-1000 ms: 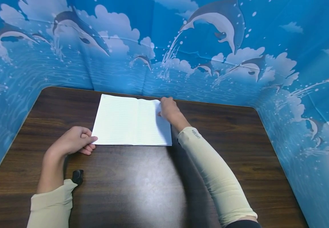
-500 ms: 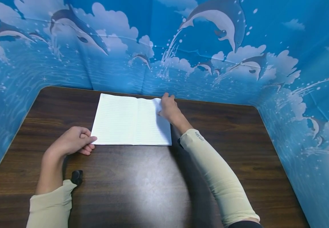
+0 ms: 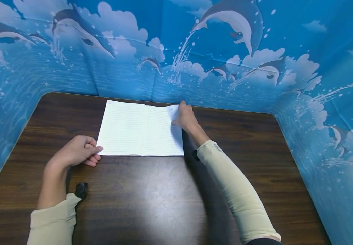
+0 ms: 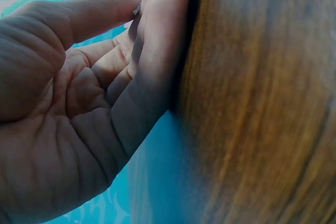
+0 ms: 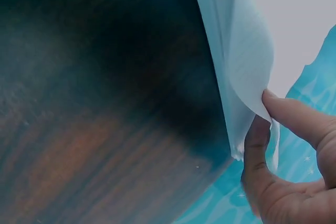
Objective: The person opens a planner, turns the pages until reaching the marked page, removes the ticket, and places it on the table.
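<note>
An open lined notebook (image 3: 124, 129) lies near the far edge of the dark wooden table, both facing pages showing ruled lines without writing. My left hand (image 3: 78, 151) grips its near left corner, thumb on top of the page and curled fingers at the table. In the left wrist view the thumb (image 4: 107, 14) meets the fingertips there. At the far right of the notebook, my right hand (image 3: 187, 117) pinches a page edge. The right wrist view shows that page (image 5: 249, 56) bowed up from the stack, between thumb and forefinger (image 5: 257, 142).
A blue curtain (image 3: 127, 75) printed with dolphins and clouds hangs right behind the table (image 3: 152, 197) and along both sides. A small black device (image 3: 81, 190) sits at the left sleeve (image 3: 54, 217). A pale sleeve (image 3: 231, 183) covers the right forearm.
My right hand has shifted slightly to the right along the notebook's far right edge, uncovering more of the page's top corner. The left hand keeps its grip on the near left corner.
</note>
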A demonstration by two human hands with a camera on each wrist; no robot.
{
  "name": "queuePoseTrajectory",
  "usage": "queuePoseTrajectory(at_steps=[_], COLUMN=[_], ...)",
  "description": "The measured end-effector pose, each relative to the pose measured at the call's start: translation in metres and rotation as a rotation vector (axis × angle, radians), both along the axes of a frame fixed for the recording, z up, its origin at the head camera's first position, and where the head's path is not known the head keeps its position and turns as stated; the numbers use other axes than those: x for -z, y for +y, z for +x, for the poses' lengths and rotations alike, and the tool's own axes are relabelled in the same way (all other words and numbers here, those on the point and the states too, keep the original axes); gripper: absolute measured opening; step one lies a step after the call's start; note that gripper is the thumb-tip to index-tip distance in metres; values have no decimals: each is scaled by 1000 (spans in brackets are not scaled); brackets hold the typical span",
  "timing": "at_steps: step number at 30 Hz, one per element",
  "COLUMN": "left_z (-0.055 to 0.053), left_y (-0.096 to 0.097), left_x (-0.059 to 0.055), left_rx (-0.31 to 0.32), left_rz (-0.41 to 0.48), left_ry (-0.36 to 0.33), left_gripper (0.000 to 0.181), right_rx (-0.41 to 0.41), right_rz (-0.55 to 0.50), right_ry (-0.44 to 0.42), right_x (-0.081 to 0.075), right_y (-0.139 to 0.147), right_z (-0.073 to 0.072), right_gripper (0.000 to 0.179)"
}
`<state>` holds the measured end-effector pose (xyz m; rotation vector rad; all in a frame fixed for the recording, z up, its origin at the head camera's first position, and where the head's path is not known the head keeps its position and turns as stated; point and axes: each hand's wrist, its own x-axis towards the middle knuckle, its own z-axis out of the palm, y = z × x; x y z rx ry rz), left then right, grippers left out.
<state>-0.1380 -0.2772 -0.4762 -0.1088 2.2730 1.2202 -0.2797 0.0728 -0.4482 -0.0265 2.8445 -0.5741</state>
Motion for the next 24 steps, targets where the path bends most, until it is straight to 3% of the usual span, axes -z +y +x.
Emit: queuePoseTrajectory(at_steps=[11,24], left_z=[-1,-1], left_y=[-1,-2], left_x=[0,-1], left_rx=[20,13], left_rz=[7,-9], left_ry=[10,0], left_gripper=[29,30], right_rx=[44,7], right_rz=[-114,-154], right_ry=[-64,-71], right_x=[-5,-20], right_y=[15,20], right_z=[-3,-2], right_gripper=[33,31])
